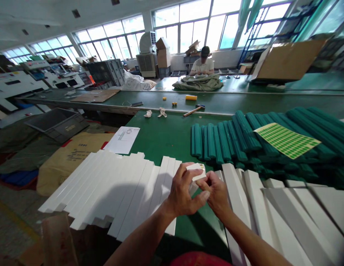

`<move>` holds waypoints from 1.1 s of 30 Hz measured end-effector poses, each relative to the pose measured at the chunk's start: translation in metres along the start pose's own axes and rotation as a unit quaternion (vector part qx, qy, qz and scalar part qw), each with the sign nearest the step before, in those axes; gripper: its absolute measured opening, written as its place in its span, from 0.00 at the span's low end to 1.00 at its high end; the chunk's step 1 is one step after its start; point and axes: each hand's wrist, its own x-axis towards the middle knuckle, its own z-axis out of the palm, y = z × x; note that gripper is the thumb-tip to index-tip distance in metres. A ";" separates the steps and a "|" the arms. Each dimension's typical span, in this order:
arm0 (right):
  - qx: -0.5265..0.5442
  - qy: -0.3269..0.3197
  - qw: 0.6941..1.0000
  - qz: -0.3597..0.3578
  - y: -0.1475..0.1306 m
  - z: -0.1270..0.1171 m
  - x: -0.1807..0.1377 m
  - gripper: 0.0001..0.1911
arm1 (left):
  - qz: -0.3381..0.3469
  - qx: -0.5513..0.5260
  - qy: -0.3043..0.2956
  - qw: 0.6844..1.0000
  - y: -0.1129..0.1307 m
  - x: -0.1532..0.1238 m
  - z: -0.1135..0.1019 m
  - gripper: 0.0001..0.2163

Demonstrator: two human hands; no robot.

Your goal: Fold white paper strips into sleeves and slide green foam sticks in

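My left hand (184,192) grips the end of a long white bar (196,171), fingers wrapped round it. My right hand (216,192) meets it from the right, fingertips pinched against the bar's end. Both hands hover over the green table (166,136). A row of white bars (111,188) lies side by side to the left. More white bars (285,207) fan out to the right. Behind them lies a pile of dark green ribbed rolls (244,140), with a sheet of small green stickers (286,139) on top.
A white paper (122,139) lies at the table's left edge. A grey crate (58,123) and a brown carton (69,159) sit on the floor at left. On the conveyor behind lie a hammer (192,110) and small items. A person (203,62) sits at the far table.
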 end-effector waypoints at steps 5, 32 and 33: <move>-0.127 -0.122 0.966 -0.190 0.056 0.017 -0.009 0.15 | -0.104 0.047 0.150 0.982 -0.007 0.005 0.030 0.15; -0.508 -0.055 0.847 0.146 0.119 -0.097 0.015 0.32 | -0.233 0.377 -0.127 0.887 -0.178 -0.025 -0.020 0.22; -0.473 -0.060 0.865 0.156 0.105 -0.106 0.023 0.31 | -0.211 0.381 -0.112 0.893 -0.172 -0.025 -0.018 0.22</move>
